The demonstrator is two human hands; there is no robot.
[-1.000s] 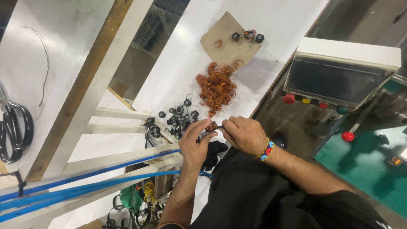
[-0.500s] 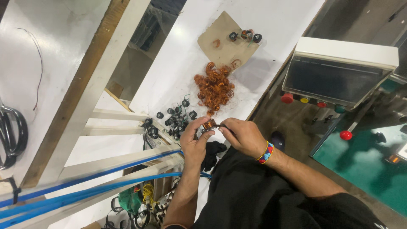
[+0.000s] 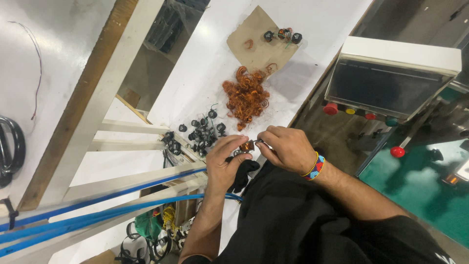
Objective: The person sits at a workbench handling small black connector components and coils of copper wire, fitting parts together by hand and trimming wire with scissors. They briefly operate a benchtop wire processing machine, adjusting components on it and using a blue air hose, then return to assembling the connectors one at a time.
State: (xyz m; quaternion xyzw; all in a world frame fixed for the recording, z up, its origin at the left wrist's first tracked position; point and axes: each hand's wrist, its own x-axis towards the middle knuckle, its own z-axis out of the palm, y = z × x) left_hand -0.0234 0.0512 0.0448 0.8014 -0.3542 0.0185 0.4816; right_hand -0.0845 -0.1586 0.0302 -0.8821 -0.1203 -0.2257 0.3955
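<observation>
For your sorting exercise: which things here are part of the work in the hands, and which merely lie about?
In the work:
left hand
right hand
small copper coil held between them
pile of copper coils
black cores

Lying about:
cardboard piece
control box
blue hoses
black cable

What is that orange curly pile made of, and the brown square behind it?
The orange pile looks like thin copper wire: shiny reddish coils, tangled together. The brown square looks like cardboard: flat, dull tan, with slightly worn edges. Neither can be told for certain from here.
</observation>
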